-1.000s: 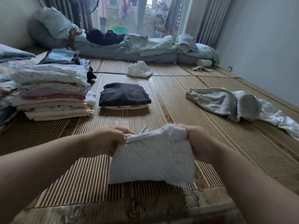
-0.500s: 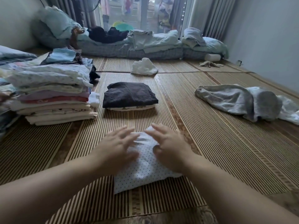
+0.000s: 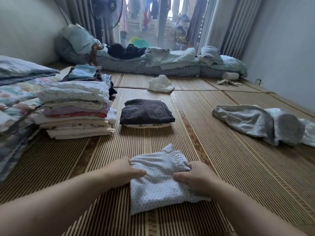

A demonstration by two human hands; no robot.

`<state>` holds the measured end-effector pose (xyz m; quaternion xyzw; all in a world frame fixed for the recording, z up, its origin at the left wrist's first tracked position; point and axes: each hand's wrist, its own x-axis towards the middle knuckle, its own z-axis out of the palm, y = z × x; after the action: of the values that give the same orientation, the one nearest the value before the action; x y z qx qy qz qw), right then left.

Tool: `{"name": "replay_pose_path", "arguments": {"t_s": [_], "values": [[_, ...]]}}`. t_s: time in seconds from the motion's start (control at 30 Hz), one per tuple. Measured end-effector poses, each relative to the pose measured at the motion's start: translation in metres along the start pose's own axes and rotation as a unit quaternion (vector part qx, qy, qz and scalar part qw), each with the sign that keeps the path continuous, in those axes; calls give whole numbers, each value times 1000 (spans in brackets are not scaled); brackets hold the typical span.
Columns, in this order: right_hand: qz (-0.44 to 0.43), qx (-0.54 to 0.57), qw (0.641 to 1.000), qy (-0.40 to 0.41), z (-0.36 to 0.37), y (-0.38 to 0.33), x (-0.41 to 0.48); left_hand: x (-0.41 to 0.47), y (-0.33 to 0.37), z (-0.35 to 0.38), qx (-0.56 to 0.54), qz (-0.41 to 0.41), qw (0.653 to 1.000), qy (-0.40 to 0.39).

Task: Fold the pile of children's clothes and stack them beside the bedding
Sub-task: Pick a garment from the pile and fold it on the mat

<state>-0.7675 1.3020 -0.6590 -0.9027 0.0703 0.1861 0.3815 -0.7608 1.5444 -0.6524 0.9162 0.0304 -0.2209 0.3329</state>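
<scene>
Item: dotted garment [image 3: 160, 183], folded, on the mat [image 3: 230, 176] near its front edge. Left hand [image 3: 125, 171] and right hand [image 3: 196, 178] grip its sides, thumbs on top. We advise lifting it level, folds pinched, squarely onto the tall stack [image 3: 76, 113] at the left edge.

Soft daylight enters from the tall glass balcony door [image 3: 167, 16] at the far end, whose panes are overexposed; the room reads dim and cool. The striped woven straw floor mat [image 3: 196, 103] carries a pale sheen toward the door. Shadows are faint and diffuse, darkest beneath the folded dark brown garment [image 3: 146, 113]. The white blue-dotted cotton garment [image 3: 158, 184] is sharp; far detail is soft. Wide-angle distortion bows the pale side walls [image 3: 281, 40].
</scene>
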Motion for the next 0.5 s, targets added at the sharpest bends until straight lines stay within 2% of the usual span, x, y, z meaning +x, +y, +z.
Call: {"name": "replay_pose_path", "arguments": {"t_s": [0.1, 0.17, 0.23, 0.3, 0.43, 0.5], "values": [[4, 89, 996, 4, -3, 4, -1, -10, 4, 6, -185, -32, 981, -56], [15, 153, 988, 4, -7, 7, -2, -15, 4, 12, -340, -35, 936, -83], [11, 207, 978, -8, -9, 10, -3, -21, 7, 19, -439, -23, 894, -86], [-25, 182, 983, -14, -11, 12, -5, -24, 12, 24, -461, -33, 882, -89], [-37, 184, 979, -85, -12, 17, -9, -26, 16, 26, -449, -43, 872, -190], [-33, 187, 977, -94, -13, 18, -13, -23, 16, 33, -360, 6, 922, -139]]}}
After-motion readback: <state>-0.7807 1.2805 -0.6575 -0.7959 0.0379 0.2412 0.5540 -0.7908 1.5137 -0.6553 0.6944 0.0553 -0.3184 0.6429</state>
